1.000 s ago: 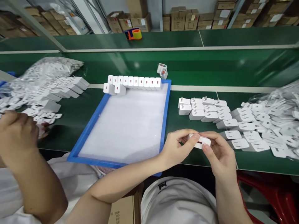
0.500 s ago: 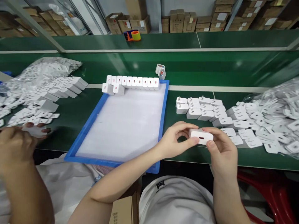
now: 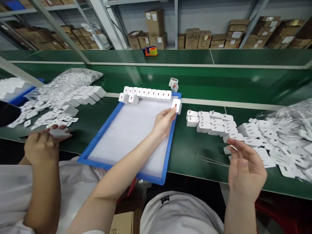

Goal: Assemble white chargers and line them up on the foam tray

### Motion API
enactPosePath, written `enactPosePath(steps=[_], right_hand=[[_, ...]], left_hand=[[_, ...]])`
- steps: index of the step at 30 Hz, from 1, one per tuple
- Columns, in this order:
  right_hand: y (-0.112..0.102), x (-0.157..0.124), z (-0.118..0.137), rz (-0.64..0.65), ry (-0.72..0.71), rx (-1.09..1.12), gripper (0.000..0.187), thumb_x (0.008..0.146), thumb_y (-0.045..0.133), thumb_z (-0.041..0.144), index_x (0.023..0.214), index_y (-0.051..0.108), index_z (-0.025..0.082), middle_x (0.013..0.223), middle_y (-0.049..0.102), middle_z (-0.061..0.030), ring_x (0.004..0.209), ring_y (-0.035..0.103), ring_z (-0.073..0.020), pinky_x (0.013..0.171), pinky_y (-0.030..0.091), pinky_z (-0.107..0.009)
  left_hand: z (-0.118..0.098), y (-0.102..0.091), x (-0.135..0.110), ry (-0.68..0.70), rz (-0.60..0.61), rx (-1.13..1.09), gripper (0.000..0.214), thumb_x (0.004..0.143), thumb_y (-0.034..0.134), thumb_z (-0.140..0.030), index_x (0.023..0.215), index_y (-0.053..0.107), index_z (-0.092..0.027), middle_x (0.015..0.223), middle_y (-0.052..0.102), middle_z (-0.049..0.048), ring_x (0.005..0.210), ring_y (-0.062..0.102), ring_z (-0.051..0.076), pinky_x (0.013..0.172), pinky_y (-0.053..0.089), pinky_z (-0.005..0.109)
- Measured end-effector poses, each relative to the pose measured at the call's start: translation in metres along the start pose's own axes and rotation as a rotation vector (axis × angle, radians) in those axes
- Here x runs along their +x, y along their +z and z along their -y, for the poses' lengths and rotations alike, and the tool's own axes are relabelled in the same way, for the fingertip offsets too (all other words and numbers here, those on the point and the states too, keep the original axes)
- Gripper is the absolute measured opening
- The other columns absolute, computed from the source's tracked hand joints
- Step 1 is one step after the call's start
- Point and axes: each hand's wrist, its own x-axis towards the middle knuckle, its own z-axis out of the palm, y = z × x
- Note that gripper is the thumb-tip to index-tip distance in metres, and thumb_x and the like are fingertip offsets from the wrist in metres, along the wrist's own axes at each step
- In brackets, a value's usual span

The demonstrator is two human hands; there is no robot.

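Charger heap (image 3: pixel 280 136) at right running off the frame, co-worker's hand (image 3: pixel 40 148) lower left gripping something indistinct, left hand (image 3: pixel 164 122) pinching a white charger (image 3: pixel 176 106), red port showing, at the upper right corner of the blue tray (image 3: pixel 101 130), centre frame, right hand (image 3: pixel 246 169) hanging open lower right.

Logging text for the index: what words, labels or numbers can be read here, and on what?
Nothing reads clearly.
Labels on the shelf boxes: too small.
Print on the carton at the bottom edge: blurred.
Mark on the white shirt: unreadable.
Charger in the left hand: no lettering visible.
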Motion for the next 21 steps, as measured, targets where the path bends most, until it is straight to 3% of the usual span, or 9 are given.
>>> enactPosePath(steps=[4,8,13,21], right_hand=[[-0.004,-0.003,-0.003,-0.003,-0.020,-0.006,0.027,0.087,0.076,0.035,0.105,0.077,0.015,0.108,0.073,-0.0130,0.105,0.070,-0.0281,0.091,0.055,-0.044],[-0.011,-0.005,-0.001,-0.016,-0.061,-0.031,0.025,0.086,0.077,0.035,0.100,0.076,0.013,0.104,0.073,-0.0134,0.105,0.070,-0.0310,0.091,0.055,-0.049],[-0.021,-0.004,0.001,-0.090,-0.091,-0.025,0.022,0.087,0.075,0.030,0.098,0.076,0.011,0.101,0.073,-0.0144,0.104,0.070,-0.0332,0.095,0.052,-0.056],[-0.018,-0.006,0.004,-0.094,-0.102,-0.002,0.021,0.086,0.075,0.030,0.094,0.076,0.010,0.096,0.073,-0.0147,0.098,0.071,-0.0321,0.090,0.054,-0.054]], left_hand=[[0.003,0.004,0.054,0.021,-0.164,0.046,0.023,0.077,0.086,-0.017,0.069,0.065,-0.010,0.065,0.063,-0.0003,0.066,0.060,0.008,0.079,0.052,0.024],[0.013,0.015,0.089,-0.009,-0.285,0.112,0.014,0.089,0.075,-0.021,0.086,0.066,-0.010,0.084,0.068,0.0021,0.075,0.065,0.012,0.076,0.057,0.029],[0.016,0.023,0.108,-0.027,-0.389,0.156,0.021,0.095,0.068,-0.028,0.109,0.066,-0.012,0.107,0.069,0.0067,0.093,0.068,0.018,0.081,0.060,0.036],[0.021,0.025,0.122,0.057,-0.435,0.027,0.029,0.096,0.066,-0.031,0.120,0.064,-0.014,0.117,0.067,0.0090,0.100,0.068,0.021,0.086,0.060,0.040]])
